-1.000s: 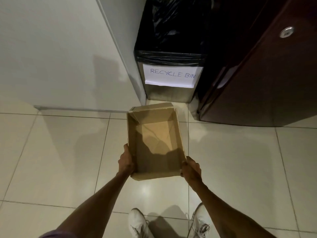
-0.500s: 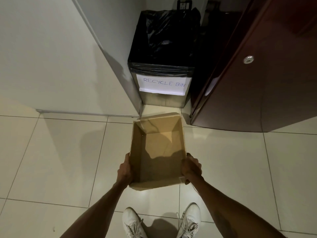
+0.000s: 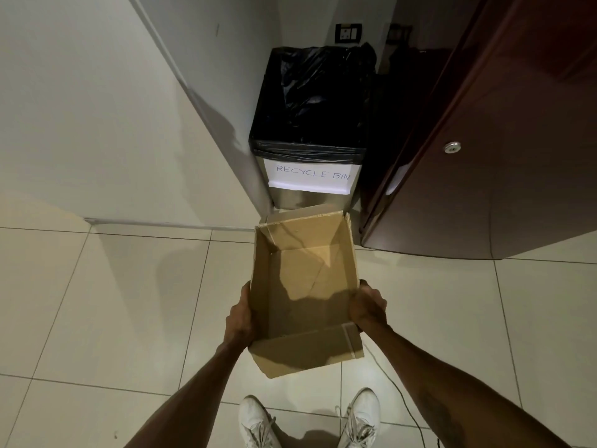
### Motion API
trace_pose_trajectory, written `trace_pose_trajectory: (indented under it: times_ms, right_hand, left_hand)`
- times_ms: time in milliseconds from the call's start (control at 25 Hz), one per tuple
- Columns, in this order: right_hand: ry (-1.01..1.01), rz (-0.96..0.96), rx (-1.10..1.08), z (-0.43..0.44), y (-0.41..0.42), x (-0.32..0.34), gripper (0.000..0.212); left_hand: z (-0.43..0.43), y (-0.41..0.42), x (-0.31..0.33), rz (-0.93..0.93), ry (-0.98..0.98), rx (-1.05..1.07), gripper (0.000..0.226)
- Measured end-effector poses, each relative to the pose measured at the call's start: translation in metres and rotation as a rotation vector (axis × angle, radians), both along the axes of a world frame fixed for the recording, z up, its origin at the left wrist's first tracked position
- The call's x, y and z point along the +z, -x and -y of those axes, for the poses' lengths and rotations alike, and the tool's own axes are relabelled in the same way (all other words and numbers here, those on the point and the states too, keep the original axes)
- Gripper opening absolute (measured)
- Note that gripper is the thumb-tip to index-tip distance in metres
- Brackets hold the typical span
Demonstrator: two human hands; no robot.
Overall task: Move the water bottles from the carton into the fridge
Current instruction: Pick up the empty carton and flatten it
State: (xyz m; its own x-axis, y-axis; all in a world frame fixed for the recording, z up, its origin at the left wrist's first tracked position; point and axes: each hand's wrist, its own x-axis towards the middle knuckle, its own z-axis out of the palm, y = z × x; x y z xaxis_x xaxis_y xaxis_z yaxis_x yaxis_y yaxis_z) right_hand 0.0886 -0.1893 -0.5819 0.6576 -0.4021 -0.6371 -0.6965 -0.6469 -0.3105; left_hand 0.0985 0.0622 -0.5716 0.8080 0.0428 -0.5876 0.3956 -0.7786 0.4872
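Two hands hold one carton. Your left hand (image 3: 239,321) is clamped on the carton's left wall from outside. The carton (image 3: 303,349) sits between both hands, above the tiled floor (image 3: 113,302), open top up. Your right hand (image 3: 368,307) is curled over its right wall. Two white shoes (image 3: 256,421) stand below. One recycle bin (image 3: 307,150) stands just beyond the carton, and one dark red cabinet (image 3: 484,189) is at the far right.

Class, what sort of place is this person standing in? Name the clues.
Probably a shared pantry or kitchen corner: a steel bin with a black liner and handwritten RECYCLE BIN label, a dark maroon fridge-like cabinet beside it, and pale glossy floor tiles.
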Motion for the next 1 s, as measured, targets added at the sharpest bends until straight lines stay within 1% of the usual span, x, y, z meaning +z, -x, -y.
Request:
trace_pose_trajectory:
  times_ms: [160, 280, 440, 520, 560, 600, 680, 760, 920, 960, 1000]
  right_hand:
    - [0.070, 0.004, 0.024, 0.006, -0.026, 0.012, 0.019]
    - [0.103, 0.020, -0.026, 0.007, -0.031, 0.018, 0.024]
    - [0.090, 0.042, -0.045, 0.012, -0.030, 0.020, 0.031]
    - [0.077, 0.045, -0.024, 0.016, -0.032, 0.022, 0.032]
    - [0.066, 0.051, 0.006, 0.017, -0.033, 0.023, 0.032]
    - [0.052, 0.061, 0.061, 0.017, -0.033, 0.025, 0.032]
    - [0.045, 0.095, 0.193, 0.016, -0.033, 0.029, 0.033]
    - [0.052, 0.129, 0.263, 0.015, -0.036, 0.034, 0.032]
    - [0.042, 0.164, 0.291, 0.013, -0.038, 0.045, 0.032]
    - [0.033, 0.167, 0.289, 0.013, -0.036, 0.046, 0.033]
    - [0.029, 0.165, 0.282, 0.012, -0.034, 0.047, 0.033]
  left_hand:
    - [-0.002, 0.000, 0.017, 0.013, 0.123, -0.065, 0.048]
    - [0.002, -0.003, 0.028, 0.011, 0.175, -0.117, 0.048]
    - [0.003, -0.008, 0.034, 0.042, 0.189, -0.191, 0.050]
    - [0.004, -0.011, 0.037, 0.086, 0.196, -0.192, 0.059]
    - [0.005, -0.012, 0.036, 0.116, 0.195, -0.165, 0.064]
    - [0.006, -0.013, 0.034, 0.138, 0.177, -0.110, 0.064]
    - [0.008, -0.017, 0.031, 0.147, 0.097, 0.041, 0.054]
    - [0.007, -0.017, 0.026, 0.151, 0.061, 0.129, 0.052]
    - [0.005, -0.014, 0.024, 0.131, 0.045, 0.214, 0.057]
    - [0.008, -0.014, 0.026, 0.153, 0.005, 0.234, 0.062]
    - [0.011, -0.013, 0.027, 0.201, -0.088, 0.221, 0.069]
